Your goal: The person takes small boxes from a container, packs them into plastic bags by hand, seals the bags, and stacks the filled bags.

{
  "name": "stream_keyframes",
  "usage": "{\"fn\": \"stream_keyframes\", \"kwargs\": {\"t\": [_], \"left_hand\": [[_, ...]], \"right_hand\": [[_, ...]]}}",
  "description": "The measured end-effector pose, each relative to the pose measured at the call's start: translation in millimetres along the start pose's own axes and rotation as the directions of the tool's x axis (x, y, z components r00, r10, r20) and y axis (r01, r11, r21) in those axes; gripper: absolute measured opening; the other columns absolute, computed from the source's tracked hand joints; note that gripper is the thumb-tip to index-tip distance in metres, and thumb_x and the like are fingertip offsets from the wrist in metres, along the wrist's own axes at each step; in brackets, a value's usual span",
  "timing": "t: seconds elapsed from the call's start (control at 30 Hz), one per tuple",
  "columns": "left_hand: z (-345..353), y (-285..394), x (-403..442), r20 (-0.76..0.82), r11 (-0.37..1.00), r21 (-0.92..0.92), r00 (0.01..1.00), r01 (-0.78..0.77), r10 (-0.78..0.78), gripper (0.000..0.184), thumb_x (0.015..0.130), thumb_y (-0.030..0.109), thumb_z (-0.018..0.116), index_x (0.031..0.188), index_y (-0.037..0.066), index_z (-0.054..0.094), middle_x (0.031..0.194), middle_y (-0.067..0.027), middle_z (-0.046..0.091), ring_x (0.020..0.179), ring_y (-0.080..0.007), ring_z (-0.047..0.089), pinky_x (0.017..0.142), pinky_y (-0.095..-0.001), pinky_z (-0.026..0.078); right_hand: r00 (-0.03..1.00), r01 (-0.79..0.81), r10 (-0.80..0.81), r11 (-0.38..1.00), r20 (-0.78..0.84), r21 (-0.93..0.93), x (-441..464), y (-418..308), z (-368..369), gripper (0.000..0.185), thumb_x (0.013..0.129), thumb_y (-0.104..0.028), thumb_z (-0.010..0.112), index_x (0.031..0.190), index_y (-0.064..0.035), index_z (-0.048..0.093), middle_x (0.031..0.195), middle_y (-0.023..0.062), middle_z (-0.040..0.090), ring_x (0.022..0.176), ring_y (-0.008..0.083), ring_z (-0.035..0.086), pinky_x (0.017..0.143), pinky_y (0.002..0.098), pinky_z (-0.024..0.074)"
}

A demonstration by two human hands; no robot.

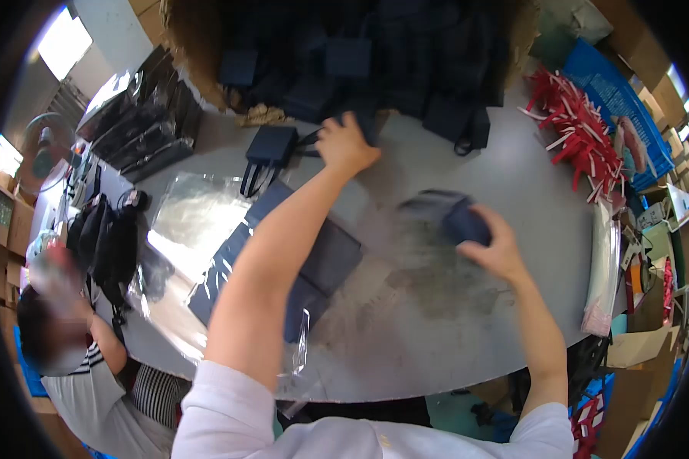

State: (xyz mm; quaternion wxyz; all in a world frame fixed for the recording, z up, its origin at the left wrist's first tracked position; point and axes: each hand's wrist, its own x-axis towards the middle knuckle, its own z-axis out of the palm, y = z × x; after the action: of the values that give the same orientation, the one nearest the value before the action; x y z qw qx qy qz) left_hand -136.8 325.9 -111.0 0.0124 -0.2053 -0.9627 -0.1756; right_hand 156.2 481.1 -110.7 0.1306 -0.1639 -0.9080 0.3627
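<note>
My left hand point(347, 147) reaches to the far side of the table, its fingers spread at a dark bag point(368, 128) by the mouth of a carton. Whether it grips that bag is not clear. My right hand point(499, 246) is closed on a small navy gift bag point(465, 222), which is blurred by motion, its handles trailing to the left. Left of my left hand lies another small navy bag point(272, 145) with ribbon handles. Under my left forearm are flat navy pieces point(331, 256) and clear plastic film point(187, 229), partly hidden by the arm.
A large carton point(172, 46) full of dark bags stands at the back. Red and white ribbons point(578, 130) lie at the right, near a plastic sleeve stack point(602, 271). Wrapped dark packs point(142, 115) stand at back left. Another person point(92, 367) sits at the left.
</note>
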Motion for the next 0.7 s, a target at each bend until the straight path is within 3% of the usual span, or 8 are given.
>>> {"fn": "stream_keyframes", "kwargs": {"t": [0.07, 0.13, 0.23, 0.37, 0.47, 0.57, 0.67, 0.7], "left_hand": [[-33.2, 21.5, -50.3, 0.119, 0.954, -0.016, 0.947, -0.300, 0.300, 0.093, 0.063, 0.041, 0.079, 0.139, 0.010, 0.036, 0.125, -0.0263, 0.043, 0.114, -0.0448, 0.048, 0.090, -0.0508, 0.046], [-59.6, 44.9, -145.7, 0.211, 0.845, -0.052, 0.822, -0.531, 0.530, 0.088, 0.064, 0.038, 0.077, 0.137, 0.008, 0.038, 0.122, -0.0277, 0.044, 0.110, -0.0432, 0.050, 0.086, -0.0511, 0.047], [-56.0, 57.9, -253.4, 0.433, 0.757, -0.155, 0.645, -0.635, 0.630, 0.093, 0.067, 0.039, 0.074, 0.144, 0.006, 0.033, 0.129, -0.0319, 0.041, 0.113, -0.0425, 0.049, 0.088, -0.0487, 0.046], [-20.3, 48.8, -298.8, 0.458, 0.782, -0.159, 0.656, -0.602, 0.599, 0.095, 0.073, 0.045, 0.072, 0.148, 0.004, 0.029, 0.140, -0.0333, 0.034, 0.123, -0.0437, 0.043, 0.097, -0.0508, 0.042], [-42.5, 35.2, -310.3, 0.147, 0.721, -0.179, 0.706, -0.670, 0.693, 0.097, 0.080, 0.063, 0.058, 0.145, -0.004, 0.031, 0.153, -0.0255, 0.025, 0.142, -0.0415, 0.024, 0.114, -0.0550, 0.021], [-94.6, -12.2, -278.9, -0.196, 0.825, -0.036, 0.813, -0.565, 0.548, 0.087, 0.078, 0.048, 0.068, 0.137, -0.008, 0.038, 0.146, -0.0264, 0.035, 0.137, -0.0416, 0.031, 0.114, -0.0549, 0.021], [-82.0, -76.5, -230.8, 0.091, 0.958, 0.151, 0.968, -0.244, 0.232, 0.089, 0.087, 0.058, 0.056, 0.141, -0.010, 0.034, 0.145, -0.0265, 0.040, 0.137, -0.0368, 0.036, 0.116, -0.0498, 0.020], [-72.5, -94.0, -226.7, 0.055, 0.918, 0.237, 0.948, -0.319, 0.315, 0.094, 0.086, 0.063, 0.052, 0.142, -0.010, 0.032, 0.146, -0.0255, 0.039, 0.138, -0.0368, 0.035, 0.116, -0.0493, 0.019]], "right_hand": [[0.958, -0.178, 0.273, 0.809, -0.089, 0.561, -22.1, 18.2, -22.9, 0.065, 0.081, -0.021, 0.071, 0.139, -0.0029, 0.046, 0.122, 0.0129, 0.059, 0.111, 0.0189, 0.057, 0.095, 0.0308, 0.0441], [0.907, -0.146, 0.391, 0.641, -0.156, 0.754, -40.6, 28.4, -35.5, 0.058, 0.087, -0.017, 0.065, 0.139, 0.0021, 0.044, 0.121, 0.0113, 0.059, 0.108, 0.0171, 0.058, 0.095, 0.0279, 0.0437], [0.931, -0.121, 0.332, 0.674, -0.152, 0.729, -60.1, 9.5, -32.7, 0.058, 0.088, -0.016, 0.064, 0.139, 0.0028, 0.044, 0.123, 0.0115, 0.059, 0.109, 0.0166, 0.058, 0.096, 0.0274, 0.0430], [0.973, -0.055, 0.175, 0.810, -0.151, 0.584, -77.4, -34.6, -15.7, 0.060, 0.087, -0.014, 0.065, 0.140, 0.0007, 0.044, 0.124, 0.0120, 0.059, 0.109, 0.0178, 0.057, 0.095, 0.0282, 0.0437], [0.973, -0.021, 0.143, 0.836, -0.182, 0.548, -94.3, -49.1, -17.6, 0.061, 0.084, -0.016, 0.069, 0.139, -0.0008, 0.047, 0.124, 0.0134, 0.059, 0.110, 0.0195, 0.057, 0.096, 0.0305, 0.0439], [0.956, 0.015, 0.101, 0.919, -0.274, 0.394, -116.0, -53.2, -9.5, 0.062, 0.081, -0.018, 0.072, 0.137, -0.0025, 0.050, 0.127, 0.0155, 0.056, 0.113, 0.0232, 0.056, 0.097, 0.0329, 0.0436], [0.925, 0.012, 0.002, 0.999, -0.381, 0.034, -138.0, -80.6, 12.4, 0.064, 0.076, -0.023, 0.077, 0.134, -0.0064, 0.054, 0.122, 0.0169, 0.054, 0.113, 0.0316, 0.054, 0.099, 0.0384, 0.0429], [0.922, 0.007, 0.004, 1.000, -0.387, 0.026, -140.9, -90.0, 25.4, 0.066, 0.074, -0.026, 0.078, 0.133, -0.0079, 0.055, 0.122, 0.0188, 0.052, 0.114, 0.0343, 0.052, 0.099, 0.0408, 0.0420]]}}
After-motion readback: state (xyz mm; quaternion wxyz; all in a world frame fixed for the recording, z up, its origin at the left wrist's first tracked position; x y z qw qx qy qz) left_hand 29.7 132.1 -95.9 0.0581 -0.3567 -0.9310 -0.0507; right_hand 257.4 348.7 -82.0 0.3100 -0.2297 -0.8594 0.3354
